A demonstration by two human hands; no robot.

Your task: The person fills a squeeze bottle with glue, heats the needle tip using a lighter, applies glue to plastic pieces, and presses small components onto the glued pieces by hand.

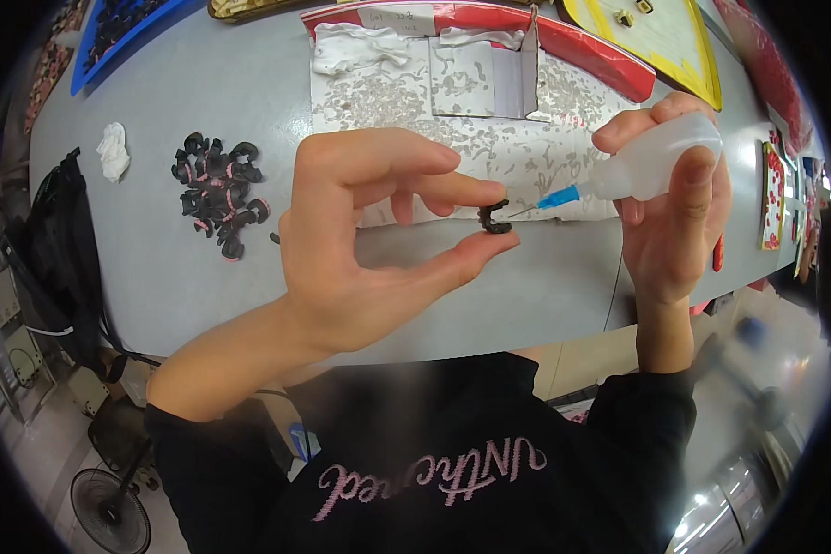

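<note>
Between the thumb and a fingertip of my left hand [351,231] is a small black curved part [493,217], its open side facing right. My right hand [674,212] is wrapped round a translucent squeeze bottle [654,162]. The bottle's blue needle tip [558,198] points left, and its thin needle ends close to the black part; whether they touch I cannot tell. A pile of similar black parts [220,189], some with pink edges, lies on the grey table [277,268] left of my left hand.
Behind my hands lies a stained white sheet [563,162] with a small open box [512,83] and a red-edged border. A crumpled white tissue [114,152] is at the left. A blue tray [125,55] and a yellow-rimmed tray [706,65] stand at the back.
</note>
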